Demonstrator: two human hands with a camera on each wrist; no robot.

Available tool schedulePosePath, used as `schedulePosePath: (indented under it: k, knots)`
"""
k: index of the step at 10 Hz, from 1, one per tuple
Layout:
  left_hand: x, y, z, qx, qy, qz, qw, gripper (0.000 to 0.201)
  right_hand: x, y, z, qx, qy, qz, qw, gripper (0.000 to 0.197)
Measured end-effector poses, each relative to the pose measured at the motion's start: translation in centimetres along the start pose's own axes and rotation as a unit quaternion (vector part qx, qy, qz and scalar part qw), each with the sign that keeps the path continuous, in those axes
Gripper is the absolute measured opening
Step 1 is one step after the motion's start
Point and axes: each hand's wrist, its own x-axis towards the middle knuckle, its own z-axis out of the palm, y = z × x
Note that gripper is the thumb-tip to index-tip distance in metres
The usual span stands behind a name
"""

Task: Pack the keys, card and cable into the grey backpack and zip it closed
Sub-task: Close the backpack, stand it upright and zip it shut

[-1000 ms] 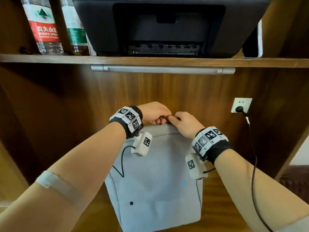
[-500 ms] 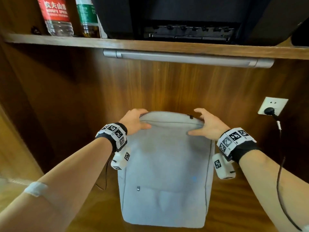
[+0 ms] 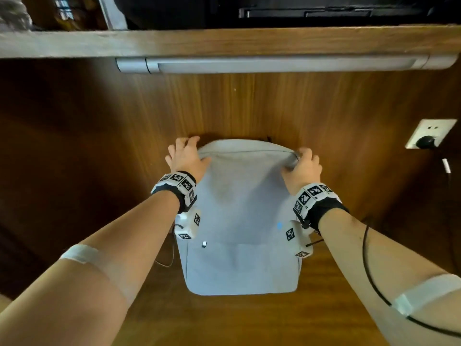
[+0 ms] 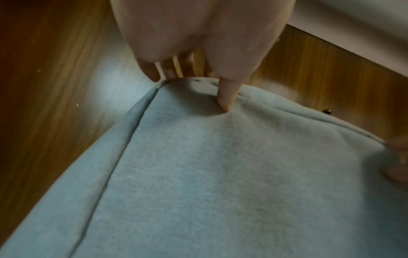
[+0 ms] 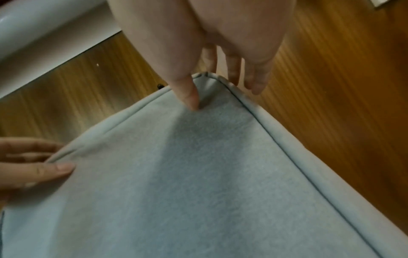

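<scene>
The grey backpack [image 3: 239, 221] sits in the centre of the head view on a wooden surface [image 3: 224, 320], its back against a wooden wall panel [image 3: 249, 106]. Its long axis runs from the lower middle of the frame up toward the middle: the rounded top points at the panel and the flat bottom edge lies toward the bottom of the frame. The front face, with its pocket seam, faces the camera. A small dark zip pull [image 3: 269, 139] shows at the top edge, right of centre, and the top seam line looks closed as far as the pictures show.

The 2 hands hold the 2 upper corners. The left hand [image 3: 185, 157] is at the corner left of centre: the thumb presses into the front fabric while the fingers [image 4: 152, 71] reach over the rim behind it, so it pinches that corner. The right hand [image 3: 303, 168] does the same at the corner right of centre, thumb dented into the fabric and fingers [image 5: 253, 76] down the far side of the rim.

A wall socket [image 3: 427, 136] with a dark plug sits at the right edge of the frame. A grey bar [image 3: 274, 64] runs under a wooden shelf [image 3: 224, 42] across the top.
</scene>
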Motion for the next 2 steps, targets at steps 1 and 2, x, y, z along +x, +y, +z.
schedulePosePath:
  k: [1, 2]
  knots:
    - [-0.8, 0.4, -0.4, -0.046, 0.006, -0.018, 0.999, 0.064, -1.4, 0.1, -1.6, 0.032, -0.006, 0.006, 0.999, 0.044]
    - [-1.2, -0.1, -1.5, -0.179, 0.029, -0.062, 0.981, 0.062, -3.2, -0.6, -5.6, 0.179, 0.021, -0.048, 0.983, 0.017]
